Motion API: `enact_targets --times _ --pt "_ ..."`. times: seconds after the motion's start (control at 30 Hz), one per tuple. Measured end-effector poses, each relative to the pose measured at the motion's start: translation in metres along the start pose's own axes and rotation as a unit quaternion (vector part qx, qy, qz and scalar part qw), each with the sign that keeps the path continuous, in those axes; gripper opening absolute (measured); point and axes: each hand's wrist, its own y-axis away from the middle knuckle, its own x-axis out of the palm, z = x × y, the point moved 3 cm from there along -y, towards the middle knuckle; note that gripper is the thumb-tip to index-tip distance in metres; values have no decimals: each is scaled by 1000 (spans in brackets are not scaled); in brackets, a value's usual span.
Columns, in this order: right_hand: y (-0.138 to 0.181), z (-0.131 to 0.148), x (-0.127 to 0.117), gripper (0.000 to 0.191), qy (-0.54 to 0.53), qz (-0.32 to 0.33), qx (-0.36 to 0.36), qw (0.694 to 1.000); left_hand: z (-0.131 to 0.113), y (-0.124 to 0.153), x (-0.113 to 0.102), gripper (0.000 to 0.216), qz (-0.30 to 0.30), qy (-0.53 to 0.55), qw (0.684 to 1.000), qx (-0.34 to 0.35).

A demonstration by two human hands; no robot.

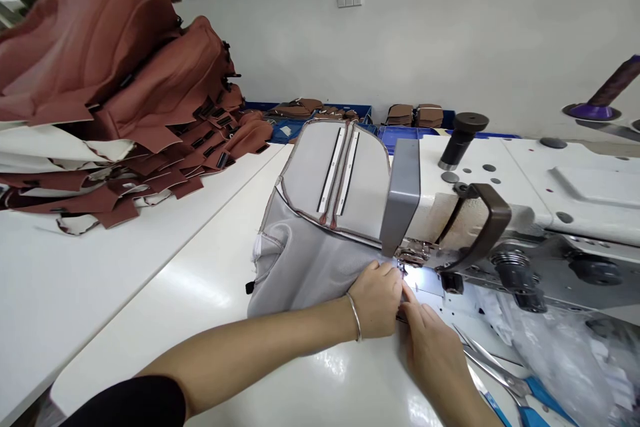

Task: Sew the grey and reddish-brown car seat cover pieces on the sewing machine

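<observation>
A grey sewn cover (305, 267) lies on the white machine table, its panelled upper part carrying two white strips. Its right edge runs under the head of the sewing machine (403, 193), by the lit needle area. My left hand (377, 300), with a silver bangle at the wrist, is closed on the cover's edge just in front of the needle. Right beside it, my right hand (433, 337) pinches the same edge with thumb and fingers. The fingertips of both hands nearly meet, and the bit of edge between them is mostly hidden.
Blue-handled scissors (515, 380) lie right of my right hand, near a crumpled clear plastic bag (560, 340). Reddish-brown sewn covers (130, 73) are piled high on the left table. Blue bins (400, 137) with brown pieces stand along the wall. A purple thread cone (603, 97) is at far right.
</observation>
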Motion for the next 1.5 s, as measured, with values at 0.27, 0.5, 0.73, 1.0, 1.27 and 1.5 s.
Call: enact_targets --times 0.27,0.5,0.73,1.0,1.27,1.5 --pt "1 0 2 24 8 8 -3 1000 2 -4 3 18 -18 -2 1000 2" --pt "2 4 1 26 62 -5 -62 996 0 -3 2 18 -17 -1 1000 -14" --pt "12 19 -32 29 112 -179 -195 958 -2 -2 -7 26 3 -10 1000 -27" --pt "60 -39 -141 20 241 -302 41 921 0 -1 -3 26 -34 -20 999 -10" --pt "48 -130 -123 32 318 30 135 938 -5 4 -3 28 -50 -23 998 -22" --pt "51 -136 -130 32 362 38 169 916 -29 56 -10 32 -178 43 983 16"
